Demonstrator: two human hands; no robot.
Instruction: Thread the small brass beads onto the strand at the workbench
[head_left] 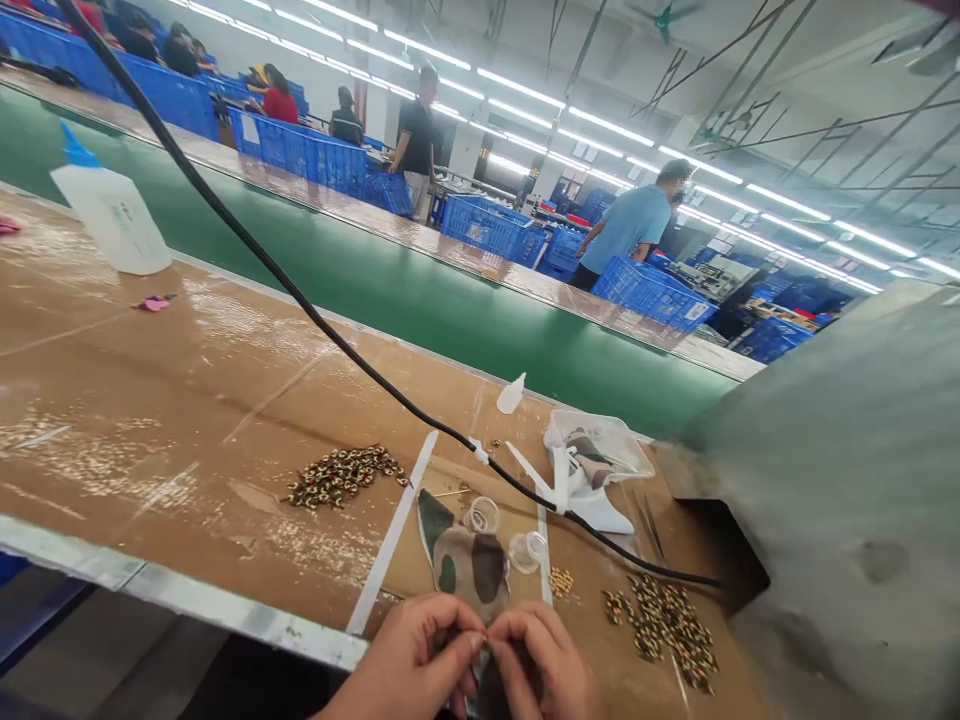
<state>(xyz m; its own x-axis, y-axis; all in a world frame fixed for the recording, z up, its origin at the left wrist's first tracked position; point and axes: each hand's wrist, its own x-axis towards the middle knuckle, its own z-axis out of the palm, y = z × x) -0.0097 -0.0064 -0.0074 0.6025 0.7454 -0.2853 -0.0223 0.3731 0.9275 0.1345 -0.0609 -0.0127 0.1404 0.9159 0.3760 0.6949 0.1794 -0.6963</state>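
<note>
The left hand (409, 660) and right hand (540, 660) pinch closed on a tiny bead (484, 637), light and slippery, held only at the fingertips.

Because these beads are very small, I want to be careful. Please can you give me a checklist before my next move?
Left hand and right hand pinching together: ok.
Small item between the fingers: cannot tell what it is.
Camouflage-patterned piece lying under the hands: ok.
Bead pile within reach of the right hand: ok.
Black cable away from the work: not ok, it crosses the bench just beyond.
</note>
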